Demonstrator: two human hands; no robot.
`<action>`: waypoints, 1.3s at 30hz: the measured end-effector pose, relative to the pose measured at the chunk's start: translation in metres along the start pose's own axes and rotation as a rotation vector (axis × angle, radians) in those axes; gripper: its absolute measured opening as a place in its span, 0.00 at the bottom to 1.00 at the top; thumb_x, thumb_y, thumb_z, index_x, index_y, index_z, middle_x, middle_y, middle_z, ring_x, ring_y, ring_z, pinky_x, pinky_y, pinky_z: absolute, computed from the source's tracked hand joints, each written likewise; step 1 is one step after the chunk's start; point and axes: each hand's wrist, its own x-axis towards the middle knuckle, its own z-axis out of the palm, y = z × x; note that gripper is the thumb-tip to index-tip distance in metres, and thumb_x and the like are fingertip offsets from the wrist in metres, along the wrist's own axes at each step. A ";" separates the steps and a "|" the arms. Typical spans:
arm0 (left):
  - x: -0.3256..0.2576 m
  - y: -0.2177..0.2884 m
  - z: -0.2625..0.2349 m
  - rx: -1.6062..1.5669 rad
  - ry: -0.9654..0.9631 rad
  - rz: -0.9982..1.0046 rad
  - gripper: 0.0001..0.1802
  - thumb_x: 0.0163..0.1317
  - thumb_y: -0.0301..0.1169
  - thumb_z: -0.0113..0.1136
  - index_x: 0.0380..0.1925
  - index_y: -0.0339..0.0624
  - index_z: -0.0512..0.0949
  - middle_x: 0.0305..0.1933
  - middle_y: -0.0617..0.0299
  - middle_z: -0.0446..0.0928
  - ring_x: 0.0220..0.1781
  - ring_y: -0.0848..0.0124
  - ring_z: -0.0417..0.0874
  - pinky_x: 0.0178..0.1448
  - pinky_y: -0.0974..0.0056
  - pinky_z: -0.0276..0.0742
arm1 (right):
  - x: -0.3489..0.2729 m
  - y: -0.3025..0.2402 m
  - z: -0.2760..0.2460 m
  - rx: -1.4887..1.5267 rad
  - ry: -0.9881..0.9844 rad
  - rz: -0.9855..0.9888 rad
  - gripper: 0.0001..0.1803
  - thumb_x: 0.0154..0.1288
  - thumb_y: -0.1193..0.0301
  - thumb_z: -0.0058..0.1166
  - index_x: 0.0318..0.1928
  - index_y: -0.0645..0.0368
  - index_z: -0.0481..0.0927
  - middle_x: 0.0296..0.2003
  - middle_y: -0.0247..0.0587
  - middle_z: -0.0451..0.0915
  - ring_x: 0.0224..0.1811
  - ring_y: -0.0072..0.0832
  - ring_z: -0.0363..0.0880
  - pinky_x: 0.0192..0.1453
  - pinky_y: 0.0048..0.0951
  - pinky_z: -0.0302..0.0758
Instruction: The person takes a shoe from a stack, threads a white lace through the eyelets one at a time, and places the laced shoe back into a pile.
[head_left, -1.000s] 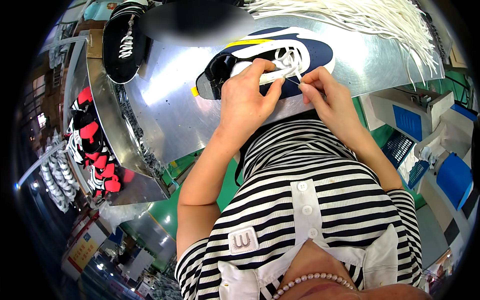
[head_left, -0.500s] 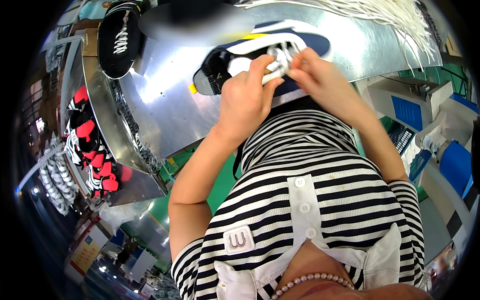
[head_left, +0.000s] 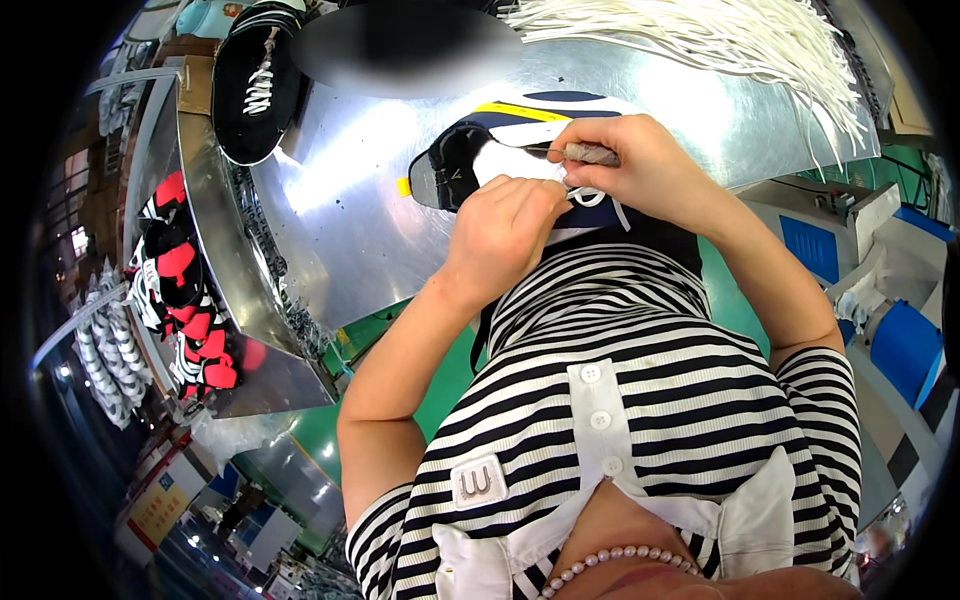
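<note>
On the shiny metal table [head_left: 400, 230], close to its near edge, lies a navy, white and yellow sneaker [head_left: 500, 135]. Left hand [head_left: 505, 225] is curled, pinching the white lace at its eyelets; right hand [head_left: 630, 165] grips a small grey tool [head_left: 590, 153] over the tongue. Loose white laces [head_left: 740, 45] fan out beyond, a black shoe [head_left: 255, 80] far left.

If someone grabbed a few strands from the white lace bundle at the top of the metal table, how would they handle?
Probably floppy: the white laces fan out and droop over the metal table edge at the right. Likely very light, being thin strands. They may tangle or drag neighbours along, since they lie loosely overlapped. The lace at the right hand on the navy shoe bends just as easily.
</note>
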 end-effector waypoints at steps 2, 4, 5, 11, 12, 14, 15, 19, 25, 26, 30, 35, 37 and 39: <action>0.001 -0.002 -0.001 -0.028 -0.036 -0.041 0.16 0.49 0.22 0.72 0.36 0.37 0.74 0.29 0.56 0.79 0.27 0.60 0.80 0.31 0.60 0.74 | 0.003 -0.003 -0.005 0.267 0.098 0.020 0.10 0.64 0.72 0.59 0.45 0.61 0.82 0.34 0.35 0.83 0.36 0.20 0.80 0.42 0.24 0.76; 0.003 -0.001 -0.004 -0.050 -0.052 -0.090 0.15 0.50 0.23 0.72 0.35 0.37 0.75 0.28 0.56 0.78 0.27 0.59 0.80 0.31 0.60 0.74 | 0.009 -0.019 -0.027 0.705 0.285 0.025 0.11 0.64 0.73 0.59 0.46 0.60 0.83 0.38 0.32 0.83 0.40 0.18 0.80 0.47 0.23 0.76; 0.001 0.001 -0.007 -0.053 -0.059 -0.127 0.14 0.50 0.23 0.72 0.34 0.37 0.75 0.28 0.55 0.78 0.27 0.58 0.80 0.31 0.60 0.74 | 0.014 -0.012 -0.055 0.598 0.417 -0.147 0.11 0.64 0.73 0.60 0.47 0.60 0.82 0.41 0.30 0.83 0.43 0.17 0.79 0.51 0.23 0.75; 0.008 0.004 -0.012 -0.338 -0.048 -0.527 0.46 0.58 0.40 0.70 0.65 0.32 0.52 0.34 0.47 0.82 0.33 0.53 0.86 0.38 0.60 0.80 | 0.014 0.003 0.001 0.400 0.262 0.033 0.09 0.61 0.71 0.64 0.41 0.60 0.84 0.31 0.32 0.83 0.33 0.16 0.78 0.40 0.19 0.74; 0.012 0.003 -0.015 -0.392 -0.041 -0.668 0.44 0.59 0.41 0.69 0.65 0.32 0.52 0.34 0.46 0.82 0.31 0.54 0.85 0.37 0.59 0.80 | 0.017 0.005 0.004 0.407 0.223 0.081 0.08 0.62 0.70 0.63 0.40 0.60 0.84 0.31 0.32 0.82 0.32 0.16 0.77 0.39 0.20 0.73; 0.020 0.004 -0.018 -0.478 -0.008 -0.827 0.37 0.61 0.41 0.68 0.62 0.35 0.60 0.35 0.47 0.81 0.30 0.55 0.82 0.38 0.57 0.78 | 0.019 0.004 0.012 0.409 0.180 0.115 0.06 0.63 0.71 0.61 0.39 0.60 0.83 0.32 0.31 0.81 0.34 0.15 0.75 0.40 0.20 0.72; 0.019 0.003 -0.014 -0.394 0.027 -0.812 0.34 0.60 0.41 0.68 0.59 0.35 0.64 0.35 0.48 0.81 0.31 0.55 0.82 0.38 0.56 0.77 | 0.020 0.001 0.014 0.397 0.172 0.094 0.06 0.64 0.72 0.60 0.38 0.61 0.82 0.33 0.29 0.80 0.36 0.14 0.74 0.42 0.18 0.71; 0.013 0.001 0.002 -0.160 0.176 -0.680 0.18 0.61 0.26 0.67 0.47 0.32 0.73 0.36 0.57 0.82 0.37 0.76 0.82 0.41 0.71 0.77 | 0.017 0.003 0.014 0.442 0.178 0.093 0.10 0.64 0.69 0.60 0.43 0.59 0.82 0.32 0.33 0.80 0.34 0.18 0.76 0.40 0.23 0.72; 0.007 0.004 0.008 -0.207 0.244 -0.685 0.19 0.59 0.23 0.67 0.48 0.33 0.73 0.37 0.54 0.84 0.38 0.76 0.83 0.43 0.71 0.78 | -0.021 -0.010 0.014 0.099 0.297 -0.047 0.07 0.70 0.70 0.54 0.43 0.59 0.75 0.32 0.44 0.83 0.32 0.35 0.83 0.35 0.31 0.75; 0.006 0.005 0.007 -0.202 0.245 -0.697 0.19 0.59 0.23 0.67 0.48 0.33 0.73 0.37 0.54 0.84 0.39 0.76 0.83 0.43 0.71 0.78 | -0.024 -0.012 0.012 0.038 0.278 -0.045 0.07 0.69 0.70 0.54 0.43 0.59 0.74 0.31 0.44 0.83 0.32 0.37 0.83 0.34 0.31 0.75; 0.008 0.007 0.006 -0.090 0.208 -0.660 0.20 0.58 0.25 0.68 0.49 0.33 0.73 0.37 0.53 0.84 0.39 0.71 0.84 0.45 0.68 0.78 | -0.023 -0.010 0.011 -0.112 0.274 -0.064 0.07 0.67 0.70 0.55 0.42 0.58 0.74 0.28 0.42 0.83 0.29 0.39 0.82 0.32 0.34 0.75; 0.013 0.014 0.004 0.087 0.175 -0.521 0.20 0.56 0.23 0.64 0.50 0.35 0.74 0.38 0.52 0.81 0.38 0.58 0.81 0.46 0.58 0.74 | -0.009 -0.009 0.024 -0.330 0.330 -0.065 0.13 0.61 0.70 0.59 0.41 0.61 0.71 0.25 0.43 0.82 0.26 0.38 0.82 0.27 0.34 0.75; 0.012 0.019 0.009 0.125 0.176 -0.458 0.21 0.54 0.22 0.61 0.50 0.37 0.74 0.35 0.55 0.79 0.35 0.55 0.76 0.45 0.54 0.68 | -0.001 -0.020 0.036 -0.577 0.314 -0.047 0.15 0.58 0.70 0.60 0.41 0.63 0.70 0.24 0.44 0.81 0.24 0.37 0.82 0.25 0.33 0.76; 0.010 0.013 0.010 0.125 0.170 -0.426 0.23 0.53 0.19 0.58 0.52 0.37 0.73 0.37 0.55 0.80 0.35 0.55 0.75 0.46 0.53 0.67 | 0.011 -0.017 0.045 -0.611 0.348 -0.172 0.16 0.55 0.70 0.59 0.39 0.63 0.68 0.23 0.42 0.80 0.22 0.35 0.82 0.23 0.33 0.75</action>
